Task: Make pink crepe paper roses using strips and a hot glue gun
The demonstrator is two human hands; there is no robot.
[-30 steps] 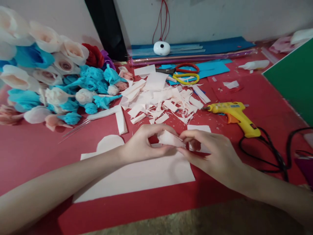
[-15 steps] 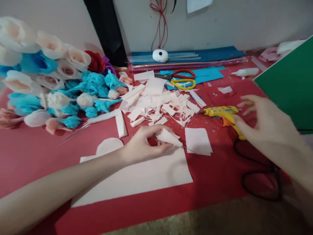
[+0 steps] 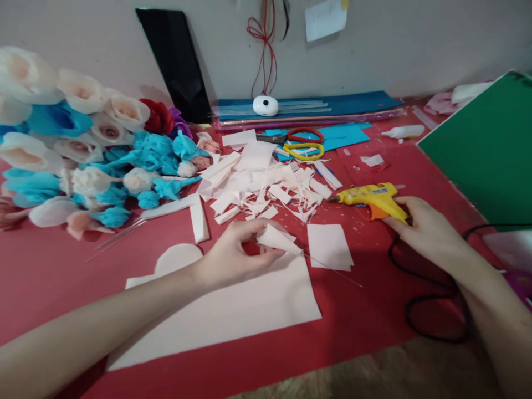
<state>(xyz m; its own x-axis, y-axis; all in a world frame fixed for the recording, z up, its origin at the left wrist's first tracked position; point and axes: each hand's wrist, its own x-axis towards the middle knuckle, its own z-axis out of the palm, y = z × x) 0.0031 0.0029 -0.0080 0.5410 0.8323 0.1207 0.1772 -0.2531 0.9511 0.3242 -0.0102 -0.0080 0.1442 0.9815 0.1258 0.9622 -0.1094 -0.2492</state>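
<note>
My left hand (image 3: 245, 249) is closed around a rolled pale paper flower (image 3: 279, 239). A thin wire stem (image 3: 332, 267) sticks out from its pinched end to the right. Below that hand lies a large pale paper sheet (image 3: 233, 310), partly under my forearm. My right hand (image 3: 428, 227) grips the handle of a yellow hot glue gun (image 3: 366, 197) with an orange trigger, its nozzle pointing left above the red table. Between the two hands sits a small stack of pale paper rectangles (image 3: 330, 246).
Pale paper scraps (image 3: 266, 185) are heaped mid-table, with scissors (image 3: 305, 144) behind them. Finished paper flowers (image 3: 83, 138) crowd the left side. A black cord (image 3: 415, 302) loops under my right arm. A green board (image 3: 482, 155) stands at the right.
My right hand has come down from hovering beside the glue gun and closed on its handle. My left hand still holds the paper flower. The view has shifted slightly.
</note>
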